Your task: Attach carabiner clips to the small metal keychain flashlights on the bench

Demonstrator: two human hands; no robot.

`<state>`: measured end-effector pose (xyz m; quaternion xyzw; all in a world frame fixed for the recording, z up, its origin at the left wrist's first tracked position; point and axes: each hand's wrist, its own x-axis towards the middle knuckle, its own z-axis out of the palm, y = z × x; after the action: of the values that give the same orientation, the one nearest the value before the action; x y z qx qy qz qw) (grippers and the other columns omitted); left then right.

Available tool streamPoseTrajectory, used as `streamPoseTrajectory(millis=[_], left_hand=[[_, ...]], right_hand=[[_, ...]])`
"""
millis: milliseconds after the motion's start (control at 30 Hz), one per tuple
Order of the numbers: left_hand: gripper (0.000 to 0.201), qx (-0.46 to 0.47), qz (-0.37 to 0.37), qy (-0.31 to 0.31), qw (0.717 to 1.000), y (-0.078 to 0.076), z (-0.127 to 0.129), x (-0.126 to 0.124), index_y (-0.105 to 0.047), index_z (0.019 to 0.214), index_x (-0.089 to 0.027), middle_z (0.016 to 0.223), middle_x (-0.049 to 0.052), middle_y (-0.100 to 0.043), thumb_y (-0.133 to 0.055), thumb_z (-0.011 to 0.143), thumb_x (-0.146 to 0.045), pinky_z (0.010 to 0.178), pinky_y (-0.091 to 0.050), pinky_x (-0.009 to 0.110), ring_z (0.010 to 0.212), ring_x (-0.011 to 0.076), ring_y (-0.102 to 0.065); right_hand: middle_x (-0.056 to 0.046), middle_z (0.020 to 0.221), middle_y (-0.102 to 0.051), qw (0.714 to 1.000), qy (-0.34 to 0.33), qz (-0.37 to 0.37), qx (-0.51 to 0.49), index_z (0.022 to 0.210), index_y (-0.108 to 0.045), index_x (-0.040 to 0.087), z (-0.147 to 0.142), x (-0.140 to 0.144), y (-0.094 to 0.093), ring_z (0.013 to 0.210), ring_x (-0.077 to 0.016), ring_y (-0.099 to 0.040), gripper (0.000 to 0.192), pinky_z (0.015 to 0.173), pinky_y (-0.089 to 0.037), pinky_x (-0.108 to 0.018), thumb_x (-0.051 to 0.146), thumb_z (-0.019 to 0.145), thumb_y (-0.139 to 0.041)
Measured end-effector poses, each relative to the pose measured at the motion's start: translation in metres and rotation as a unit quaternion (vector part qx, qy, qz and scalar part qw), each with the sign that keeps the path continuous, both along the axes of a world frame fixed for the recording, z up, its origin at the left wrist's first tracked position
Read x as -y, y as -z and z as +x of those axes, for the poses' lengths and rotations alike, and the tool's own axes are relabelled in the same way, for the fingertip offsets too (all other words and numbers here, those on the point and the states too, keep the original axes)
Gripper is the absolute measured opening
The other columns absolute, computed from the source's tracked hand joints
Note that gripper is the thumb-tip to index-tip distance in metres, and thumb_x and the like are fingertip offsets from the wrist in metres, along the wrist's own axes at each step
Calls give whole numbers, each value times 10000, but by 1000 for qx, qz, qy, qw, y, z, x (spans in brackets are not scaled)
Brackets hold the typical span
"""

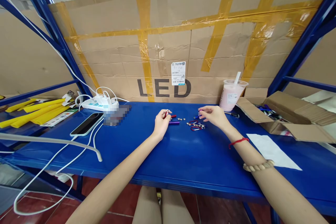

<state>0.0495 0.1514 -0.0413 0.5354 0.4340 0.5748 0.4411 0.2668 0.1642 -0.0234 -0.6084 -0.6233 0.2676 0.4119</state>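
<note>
Between our two hands, on the blue shelf (pixel 183 154), lies a short row of button cells (pixel 181 119), not yet picked up. Our left hand (pixel 162 121) pinches a small red keychain light (pixel 169 114) at its fingertips; a purple one (pixel 174 123) lies just beside it. Our right hand (pixel 214 115) is closed lightly on a small purple piece, above a heap of red carabiner clips (pixel 196 125). We judge the work only partly done: loose parts remain. Farther out stand a pink drink cup (pixel 231 96), an open carton (pixel 278 115), a phone (pixel 86 124).
</note>
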Motion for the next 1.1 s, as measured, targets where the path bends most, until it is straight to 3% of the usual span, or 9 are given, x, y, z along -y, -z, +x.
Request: streamPoseTrajectory(millis=[267,467,633,900,1100], left_hand=[[102,-14,-33,120,992,-2,9,9,-400,683,-152,568,-47,-459,-464,689,-73,425,-246,171,441,46,-339],[288,-20,-54,195,979,-1,13,12,-301,701,-178,545,-50,-486,-558,773,-287,414,-275,167,397,45,-379],[370,-17,-70,237,969,-2,11,12,-313,707,-172,509,-28,-504,-578,768,-423,414,-296,163,386,58,-438],[396,34,-69,229,970,-3,9,11,-295,718,-175,628,-12,-534,-631,734,-384,412,-325,155,446,56,-486],[279,56,-73,205,974,1,9,5,-314,715,-169,653,-3,-534,-558,786,-284,394,-332,154,466,67,-503]], right_hand=[[-103,853,-656,978,-93,-88,-165,1034,-592,97,-24,13,-8,651,-135,-655,238,530,-551,-182,134,832,-472],[-105,933,-656,948,-167,-130,-238,1036,-608,115,-34,21,-10,806,-158,-652,252,633,-561,-188,132,800,-519],[-75,912,-668,933,-209,-139,-259,954,-659,141,-41,25,-10,844,-150,-642,218,659,-551,-165,182,748,-601],[-78,968,-658,926,-234,-125,-269,934,-677,155,-41,22,-6,942,-180,-612,287,720,-546,-188,296,685,-687],[-78,974,-658,929,-244,-128,-249,980,-670,170,-40,21,-5,971,-186,-600,331,747,-546,-220,359,708,-666]])
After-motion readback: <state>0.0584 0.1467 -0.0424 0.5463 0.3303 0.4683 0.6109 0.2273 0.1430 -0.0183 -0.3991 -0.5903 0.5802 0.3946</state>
